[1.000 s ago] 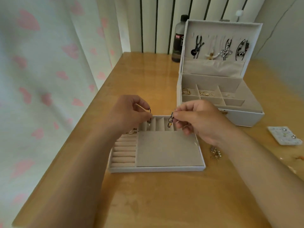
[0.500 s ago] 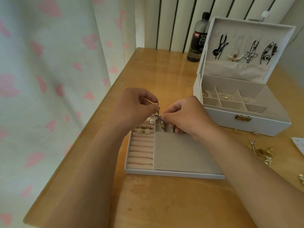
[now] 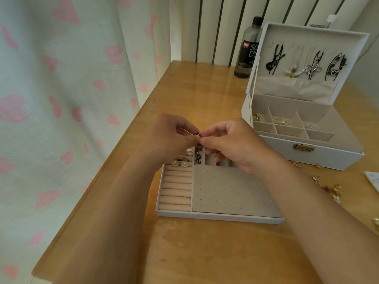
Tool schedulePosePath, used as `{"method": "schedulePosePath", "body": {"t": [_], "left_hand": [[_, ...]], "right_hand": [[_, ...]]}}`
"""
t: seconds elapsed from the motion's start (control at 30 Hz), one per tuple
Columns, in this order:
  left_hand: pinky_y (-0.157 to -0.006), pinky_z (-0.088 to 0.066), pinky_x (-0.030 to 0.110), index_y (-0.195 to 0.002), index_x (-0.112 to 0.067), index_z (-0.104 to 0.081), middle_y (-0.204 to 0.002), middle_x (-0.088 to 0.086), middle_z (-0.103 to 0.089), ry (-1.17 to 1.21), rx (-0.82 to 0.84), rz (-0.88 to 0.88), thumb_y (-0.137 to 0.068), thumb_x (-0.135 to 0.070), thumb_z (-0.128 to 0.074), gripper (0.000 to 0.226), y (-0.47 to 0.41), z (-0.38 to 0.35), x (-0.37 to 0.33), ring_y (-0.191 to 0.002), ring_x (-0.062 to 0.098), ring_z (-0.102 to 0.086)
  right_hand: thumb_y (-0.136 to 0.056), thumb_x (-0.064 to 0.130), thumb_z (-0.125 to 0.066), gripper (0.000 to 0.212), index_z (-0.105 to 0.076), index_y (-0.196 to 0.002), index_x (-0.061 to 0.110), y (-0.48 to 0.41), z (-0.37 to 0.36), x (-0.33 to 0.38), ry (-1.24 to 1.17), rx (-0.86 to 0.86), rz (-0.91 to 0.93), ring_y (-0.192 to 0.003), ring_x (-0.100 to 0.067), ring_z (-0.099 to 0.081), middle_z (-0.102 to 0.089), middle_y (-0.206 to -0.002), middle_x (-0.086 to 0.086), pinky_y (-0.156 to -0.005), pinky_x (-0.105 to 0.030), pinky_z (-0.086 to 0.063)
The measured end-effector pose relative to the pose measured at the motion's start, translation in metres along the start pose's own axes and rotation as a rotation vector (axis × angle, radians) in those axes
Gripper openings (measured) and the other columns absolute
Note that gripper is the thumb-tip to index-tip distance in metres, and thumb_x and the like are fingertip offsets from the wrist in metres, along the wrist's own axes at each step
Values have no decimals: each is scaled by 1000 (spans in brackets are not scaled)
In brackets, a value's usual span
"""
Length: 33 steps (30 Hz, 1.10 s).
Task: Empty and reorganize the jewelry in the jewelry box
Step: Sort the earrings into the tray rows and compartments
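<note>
A white removable tray (image 3: 205, 215) lies on the wooden table in front of me, with beige ring rolls on its left and a perforated grey pad on its right. Above the tray's far end my left hand (image 3: 170, 136) and my right hand (image 3: 229, 144) meet fingertip to fingertip, both pinching a small dark dangling earring (image 3: 198, 152) that hangs down toward the tray's slots. Two gold flower earrings (image 3: 180, 163) sit at the top of the ring rolls. The white jewelry box (image 3: 320, 156) stands open at the right, with hair clips on its lid and small gold pieces in its compartments.
A dark bottle (image 3: 248, 52) stands behind the box. Loose gold jewelry (image 3: 330, 190) lies scattered on the table right of the tray. A small white card (image 3: 373, 179) shows at the right edge. A heart-patterned curtain (image 3: 61, 99) hangs along the table's left side.
My two hands have come together; the pieces they held apart a second ago now meet at my fingertips. The camera view has shifted left and closer.
</note>
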<state>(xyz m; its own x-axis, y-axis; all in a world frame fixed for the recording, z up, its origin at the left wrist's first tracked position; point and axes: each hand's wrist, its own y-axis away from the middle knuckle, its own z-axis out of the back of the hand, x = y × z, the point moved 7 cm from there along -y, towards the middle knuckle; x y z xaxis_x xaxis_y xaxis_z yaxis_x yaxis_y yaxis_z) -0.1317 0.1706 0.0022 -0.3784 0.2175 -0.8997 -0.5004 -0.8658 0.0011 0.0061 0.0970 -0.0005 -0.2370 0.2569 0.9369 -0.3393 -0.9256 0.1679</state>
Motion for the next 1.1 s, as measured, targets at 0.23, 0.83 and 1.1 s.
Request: {"method": "schedulePosePath", "body": {"t": [0.23,0.83,1.1], "left_hand": [[-62,-56,26,-94,-13,-74,-74,-2,-76,6,-28,2,-90,-13,-71,5,1,2,-1,-64,5,-68],[-70,-61,37,-90,-19,-74,-72,-8,-75,21,-181,1,-87,-10,-63,14,7,15,-7,-72,15,-71],[-69,-61,37,-89,-21,-73,-71,-11,-74,17,-179,-5,-87,-11,-62,15,6,15,-7,-72,13,-70]], "right_hand": [[-79,0,-76,11,-70,-88,-1,-4,2,-13,6,-64,-154,-49,-11,-58,-67,-65,-9,-41,-23,-41],[-89,14,-62,20,-77,-90,28,3,-3,-4,569,-29,93,-80,-4,-59,-66,-86,11,-62,-20,-44],[-91,12,-55,29,-75,-100,32,3,-4,0,618,-9,131,-80,-7,-58,-62,-88,8,-60,-22,-43]]}}
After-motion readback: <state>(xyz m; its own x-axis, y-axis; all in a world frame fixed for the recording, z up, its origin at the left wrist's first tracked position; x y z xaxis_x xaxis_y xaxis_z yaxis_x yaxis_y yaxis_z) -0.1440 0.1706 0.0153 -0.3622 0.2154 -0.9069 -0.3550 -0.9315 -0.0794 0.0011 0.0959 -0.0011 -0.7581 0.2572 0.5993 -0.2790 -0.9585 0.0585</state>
